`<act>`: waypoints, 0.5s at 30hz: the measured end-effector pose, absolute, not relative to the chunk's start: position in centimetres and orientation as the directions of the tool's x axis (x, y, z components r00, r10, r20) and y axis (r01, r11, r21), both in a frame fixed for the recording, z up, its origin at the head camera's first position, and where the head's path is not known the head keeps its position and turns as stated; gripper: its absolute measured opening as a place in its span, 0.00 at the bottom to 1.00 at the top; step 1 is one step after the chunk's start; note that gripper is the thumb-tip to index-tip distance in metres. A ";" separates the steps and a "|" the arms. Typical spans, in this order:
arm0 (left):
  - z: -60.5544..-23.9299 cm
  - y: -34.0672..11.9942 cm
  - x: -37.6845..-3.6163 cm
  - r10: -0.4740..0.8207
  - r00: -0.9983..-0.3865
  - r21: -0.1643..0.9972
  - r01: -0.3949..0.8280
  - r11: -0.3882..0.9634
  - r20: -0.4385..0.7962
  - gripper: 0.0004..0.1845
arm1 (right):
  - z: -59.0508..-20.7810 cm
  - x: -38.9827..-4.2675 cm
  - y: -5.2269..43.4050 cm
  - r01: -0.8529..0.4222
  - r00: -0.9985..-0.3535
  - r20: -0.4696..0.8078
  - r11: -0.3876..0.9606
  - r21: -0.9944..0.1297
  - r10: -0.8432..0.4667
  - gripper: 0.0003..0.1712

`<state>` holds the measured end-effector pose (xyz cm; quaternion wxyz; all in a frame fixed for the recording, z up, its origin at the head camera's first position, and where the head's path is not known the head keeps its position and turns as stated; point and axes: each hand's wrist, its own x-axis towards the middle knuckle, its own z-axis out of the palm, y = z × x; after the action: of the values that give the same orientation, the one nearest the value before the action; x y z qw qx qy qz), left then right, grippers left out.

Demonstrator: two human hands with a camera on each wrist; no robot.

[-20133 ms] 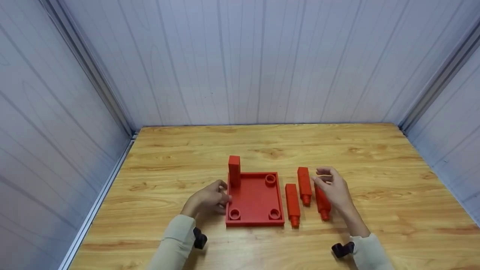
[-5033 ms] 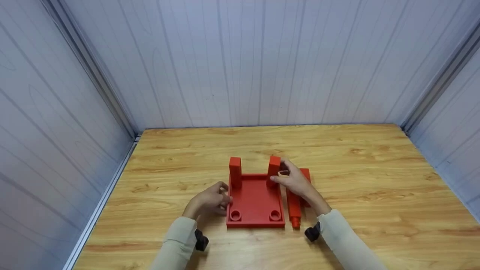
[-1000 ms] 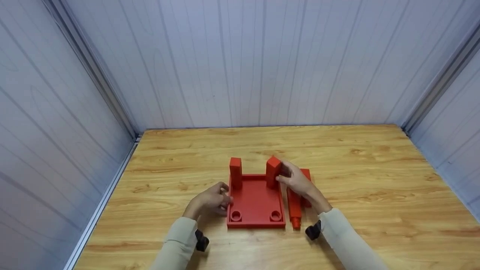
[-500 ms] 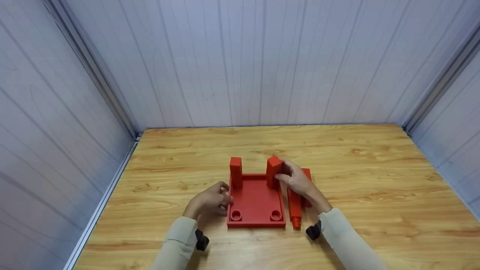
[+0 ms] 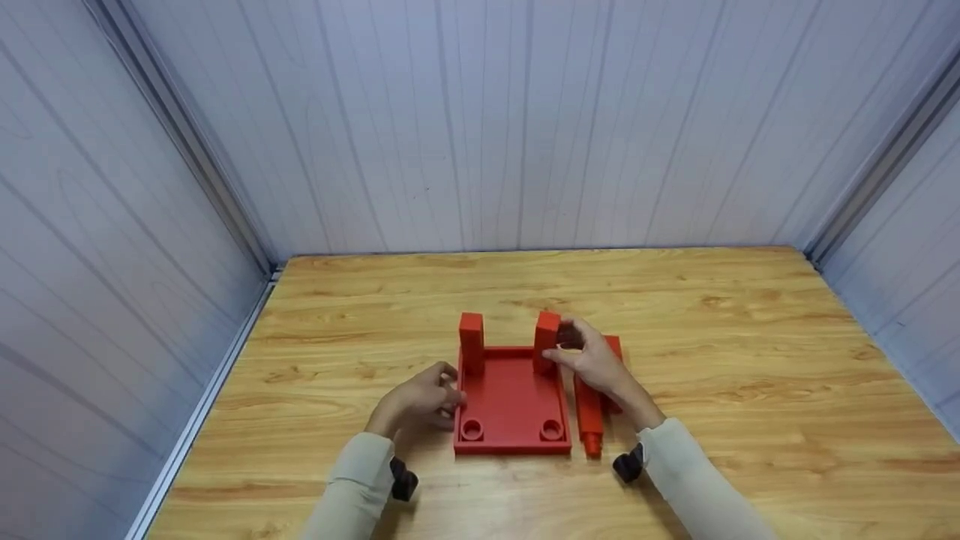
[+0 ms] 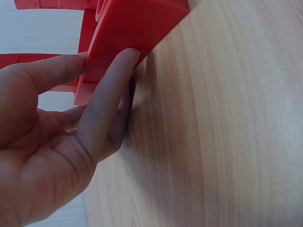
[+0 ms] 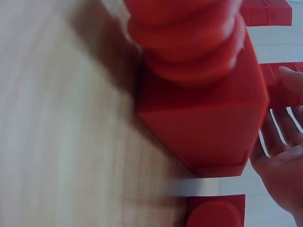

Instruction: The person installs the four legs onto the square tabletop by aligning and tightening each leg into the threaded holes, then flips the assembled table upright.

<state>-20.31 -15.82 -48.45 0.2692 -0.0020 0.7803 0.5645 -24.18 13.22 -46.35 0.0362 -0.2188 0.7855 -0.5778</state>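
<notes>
A red square base [image 5: 510,405] with a raised rim lies flat on the table. My left hand [image 5: 416,397] grips its left wall, one digit over the rim and others along the outer side [image 6: 137,28]. One red leg [image 5: 472,341] stands upright at the back left corner. At the back right corner, another upright red leg [image 5: 546,337] is pinched by my right hand [image 5: 596,367], thumb in front and fingers behind. Its lower end is hidden inside the corner. Two round sockets, front left [image 5: 472,430] and front right [image 5: 552,430], show open tops.
Two loose red legs lie right of the base, the nearer one [image 5: 589,412] partly under my right hand, the other [image 5: 613,347] mostly behind it. In the right wrist view a threaded end [image 7: 184,42] looms close. A pale panel wall [image 5: 480,127] rises behind the wooden table [image 5: 360,300].
Twenty seconds ago the right hand hovered at the rightmost loose leg; one leg has since moved to the back right corner. Within the last second that leg has turned about its upright axis.
</notes>
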 end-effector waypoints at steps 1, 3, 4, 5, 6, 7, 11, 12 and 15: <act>-48.4 -15.8 -20.3 0.298 -0.855 0.878 -0.309 0.365 -0.424 0.22 | -46.3 -24.1 13.1 -0.301 -0.905 0.194 0.247 -0.921 -0.378 0.21; -48.4 -15.9 -20.3 0.300 -0.854 0.877 -0.308 0.368 -0.426 0.22 | -46.1 -23.8 13.0 -0.299 -0.911 0.190 0.268 -0.916 -0.366 0.21; -48.5 -15.9 -20.3 0.302 -0.854 0.877 -0.306 0.370 -0.424 0.22 | -46.0 -23.7 12.9 -0.303 -0.911 0.192 0.276 -0.912 -0.364 0.22; -48.5 -15.9 -20.4 0.303 -0.852 0.877 -0.309 0.368 -0.428 0.22 | -45.9 -23.7 12.8 -0.306 -0.911 0.193 0.281 -0.910 -0.365 0.21; -48.5 -15.9 -20.4 0.305 -0.851 0.877 -0.307 0.370 -0.427 0.22 | -45.9 -23.6 12.8 -0.309 -0.909 0.193 0.286 -0.907 -0.370 0.21; -48.5 -16.0 -20.4 0.308 -0.851 0.877 -0.307 0.369 -0.427 0.22 | -45.9 -23.6 12.8 -0.310 -0.906 0.190 0.286 -0.907 -0.379 0.22; -48.5 -15.9 -20.3 0.333 -0.840 0.887 -0.319 0.335 -0.428 0.21 | -46.4 -24.1 13.2 -0.278 -0.890 0.153 0.246 -0.929 -0.429 0.29; -48.5 -15.9 -20.3 0.337 -0.839 0.889 -0.320 0.329 -0.427 0.20 | -46.8 -24.4 13.5 -0.255 -0.888 0.132 0.233 -0.938 -0.440 0.33; -48.4 -15.8 -20.3 0.336 -0.838 0.889 -0.328 0.318 -0.430 0.20 | -48.0 -25.3 14.1 -0.186 -0.888 0.068 0.220 -0.958 -0.456 0.43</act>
<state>-20.29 -15.83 -48.40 0.2844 0.0025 0.7604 0.5839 -25.26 14.07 -48.02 0.1144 -0.2076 0.7725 -0.5892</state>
